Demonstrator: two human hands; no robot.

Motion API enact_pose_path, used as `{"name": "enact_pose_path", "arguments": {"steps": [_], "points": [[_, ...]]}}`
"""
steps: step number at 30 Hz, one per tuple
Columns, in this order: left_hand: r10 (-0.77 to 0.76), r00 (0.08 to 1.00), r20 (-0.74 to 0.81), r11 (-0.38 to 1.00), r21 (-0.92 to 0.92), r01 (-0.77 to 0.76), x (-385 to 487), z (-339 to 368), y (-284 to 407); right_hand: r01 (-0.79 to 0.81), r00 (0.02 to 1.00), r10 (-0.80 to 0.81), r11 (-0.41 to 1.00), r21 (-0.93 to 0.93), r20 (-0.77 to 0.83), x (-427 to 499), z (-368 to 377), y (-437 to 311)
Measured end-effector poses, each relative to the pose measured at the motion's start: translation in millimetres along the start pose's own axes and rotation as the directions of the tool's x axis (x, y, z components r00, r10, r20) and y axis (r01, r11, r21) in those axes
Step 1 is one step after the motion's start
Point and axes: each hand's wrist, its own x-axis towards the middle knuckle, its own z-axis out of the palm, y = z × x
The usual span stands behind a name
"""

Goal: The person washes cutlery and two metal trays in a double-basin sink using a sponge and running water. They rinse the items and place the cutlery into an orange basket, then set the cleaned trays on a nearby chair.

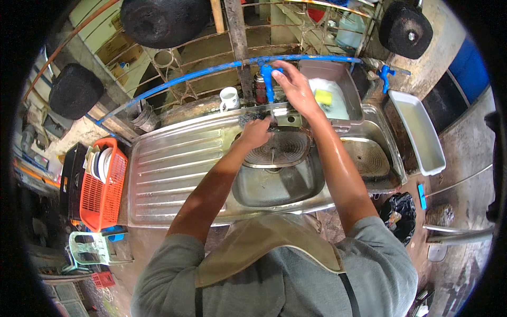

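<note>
Over the left sink basin point(277, 188) is an oval metal griddle plate point(283, 148), darkened and marked with concentric rings. My left hand point(256, 132) grips it by its far left edge, the fingertips partly hidden close under the spout. Thumb and fingers of my right hand point(295, 87) are around the handle of a blue plastic tap point(267, 81). A thin stream of water appears to fall from the spout near my left fingers. Another ringed metal plate point(362, 158) lies in the right basin.
A grey-brown tub point(354, 95) of suds holds a yellow sponge point(323, 96). Behind the ribbed steel drainboard point(178, 170) stands a white mug point(229, 98). An orange basket point(101, 198) of dishes is at left; a white tray point(420, 134) of cloudy liquid is at right.
</note>
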Motion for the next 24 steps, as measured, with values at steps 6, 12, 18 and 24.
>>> {"name": "enact_pose_path", "arguments": {"steps": [6, 12, 18, 24], "points": [[0.011, 0.996, -0.090, 0.997, -0.069, -0.017, -4.3, 8.4, -0.7, -0.025, 0.999, 0.025, 0.999, 0.023, -0.027, 14.5, 13.6, 15.9], [-0.078, 0.997, 0.001, 0.993, -0.087, 0.078, -2.4, -9.5, 11.8, -0.184, 0.953, 0.284, 0.820, 0.542, -0.106, -14.8, 20.8, 39.6], [-0.110, 0.994, -0.011, 0.993, -0.042, 0.109, -2.3, 20.3, -7.6, -0.586, 0.674, 0.582, 0.045, 0.809, 0.455, -72.7, 57.8, 95.4], [-0.315, 0.919, -0.239, 0.926, -0.289, 0.242, -51.5, 5.5, -25.7, -0.720, 0.556, 0.531, -0.076, 0.690, 0.639, -65.3, 48.5, 110.2]]}}
